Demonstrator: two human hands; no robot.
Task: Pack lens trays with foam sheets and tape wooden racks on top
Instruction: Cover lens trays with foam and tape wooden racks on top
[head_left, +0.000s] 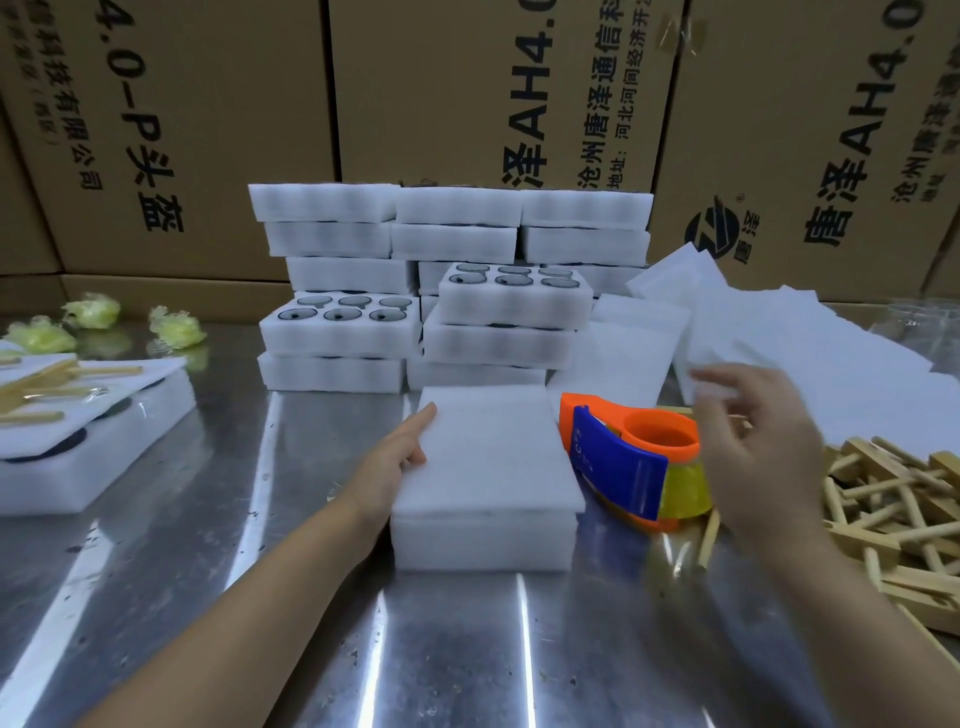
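Observation:
A white foam lens tray (483, 540) lies in front of me on the steel table, with a foam sheet (493, 452) covering its top. My left hand (400, 457) rests against the tray's left side with straight fingers. My right hand (763, 447) hovers above the table to the right, fingers loosely spread and blurred, holding nothing. Below it lies an orange and blue tape dispenser (634, 457) with a yellowish tape roll. A heap of wooden racks (893, 519) lies at the far right. Loose foam sheets (810, 338) are spread behind my right hand.
Stacks of foam lens trays (452, 291) stand at the back, two showing lenses in round holes. At the left lies a packed tray with a wooden rack (78, 415) on top. Yellow crumpled wads (93, 312) lie behind it. Cardboard boxes (467, 78) wall the back.

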